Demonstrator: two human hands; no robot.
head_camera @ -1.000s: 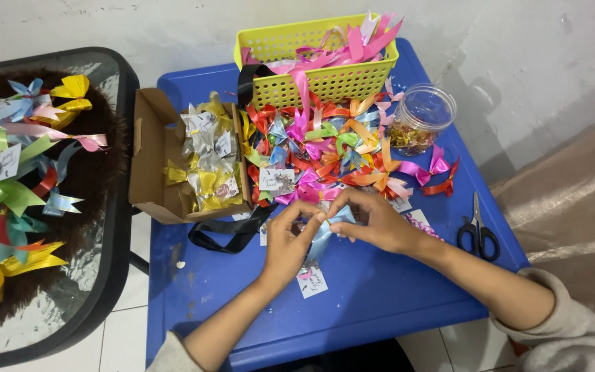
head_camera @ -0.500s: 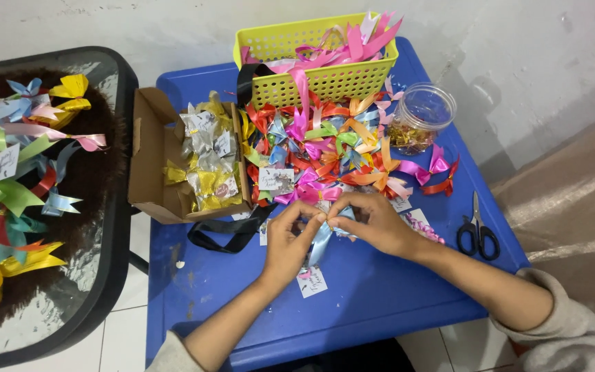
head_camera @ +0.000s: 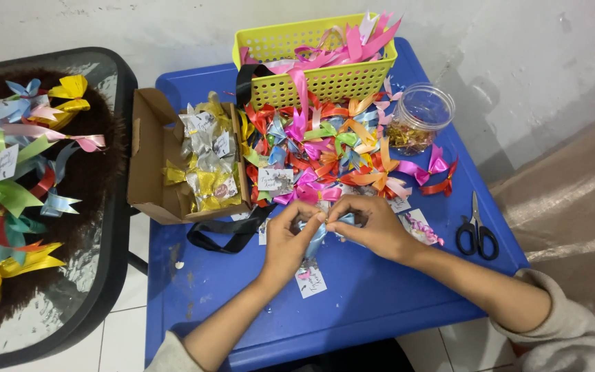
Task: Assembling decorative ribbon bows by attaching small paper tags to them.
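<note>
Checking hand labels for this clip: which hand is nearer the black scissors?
Right. The right hand sits just left of the scissors on the blue table; the left hand is farther left, beyond it.

Both hands' fingers (head_camera: 317, 219) pinch a light-blue ribbon (head_camera: 313, 238) over the blue table (head_camera: 380, 310).

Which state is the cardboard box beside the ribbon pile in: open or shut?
Open: the cardboard box has its lid flap folded back, showing gold and silver wrapped packets inside.
</note>
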